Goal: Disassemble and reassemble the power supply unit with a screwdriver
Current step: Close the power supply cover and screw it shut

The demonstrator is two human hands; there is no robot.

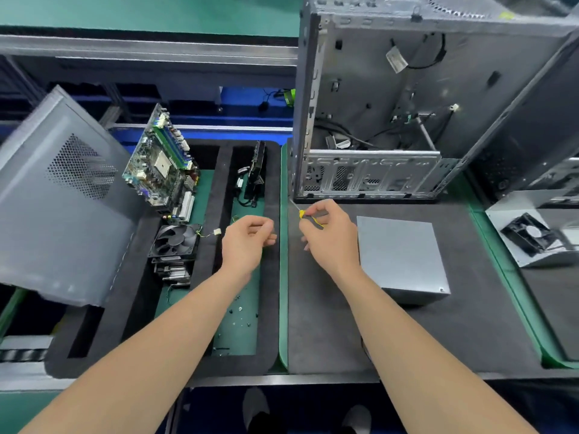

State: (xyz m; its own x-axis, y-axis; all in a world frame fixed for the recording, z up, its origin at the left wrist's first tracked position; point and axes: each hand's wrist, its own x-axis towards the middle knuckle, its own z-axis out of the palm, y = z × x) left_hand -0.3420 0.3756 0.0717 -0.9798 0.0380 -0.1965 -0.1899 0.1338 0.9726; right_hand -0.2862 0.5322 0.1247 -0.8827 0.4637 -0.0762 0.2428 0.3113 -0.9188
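The grey metal power supply unit (401,255) lies flat on the dark mat, right of my hands. My right hand (326,233) grips a yellow-handled screwdriver (301,213); its thin shaft points up and left toward the open computer case (376,120). My left hand (247,242) hovers over the foam tray with fingers curled; thumb and fingertips are close together, and I cannot tell whether a small screw sits between them. Several loose screws (239,311) lie on the green floor of the tray below my left forearm.
The black foam tray (272,277) holds a motherboard (163,164) leaning upright, a cooler fan (175,239) and a black card (255,170). A grey side panel (59,198) leans at the left. Another fan (529,233) sits at the far right.
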